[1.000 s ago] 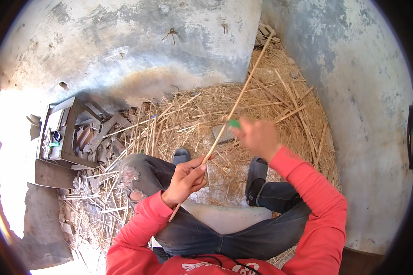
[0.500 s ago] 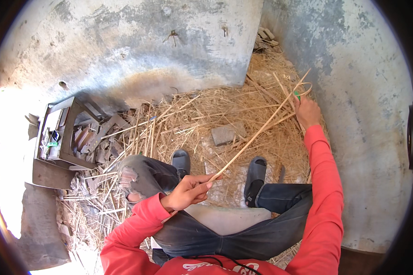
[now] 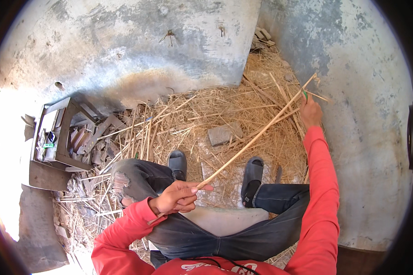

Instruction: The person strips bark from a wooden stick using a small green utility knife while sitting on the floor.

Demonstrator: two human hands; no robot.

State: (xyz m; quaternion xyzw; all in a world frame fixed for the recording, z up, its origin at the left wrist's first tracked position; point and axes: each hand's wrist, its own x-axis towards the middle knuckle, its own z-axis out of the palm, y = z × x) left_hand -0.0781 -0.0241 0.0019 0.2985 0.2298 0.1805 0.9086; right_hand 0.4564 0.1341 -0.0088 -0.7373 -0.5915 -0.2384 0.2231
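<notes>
My left hand [image 3: 175, 198] is closed around the near part of a long, pale bamboo-like strip [image 3: 248, 144], above my left thigh. The strip slants up to the far right, and a short end pokes out below the wrist. In my right hand [image 3: 311, 113] at that far end is a small green-handled tool [image 3: 305, 95], pressed against the strip; its blade cannot be made out. A thin shaving [image 3: 320, 96] sticks out to the right beside my fingers, and a small curl hangs at the strip's tip.
Shavings and strips [image 3: 179, 123] cover the floor. A grey block [image 3: 225, 134] lies ahead of my sandalled feet, with a dark flat blade-like piece [image 3: 278, 174] by the right one. A wooden stool [image 3: 62, 133] at left bears small objects. Walls [image 3: 362, 114] enclose the front and right.
My hands have moved slightly apart, the left one toward me and leftward. The green-handled tool sits nearer the strip's tip. The looped shaving there has given way to a straighter one and a small curl.
</notes>
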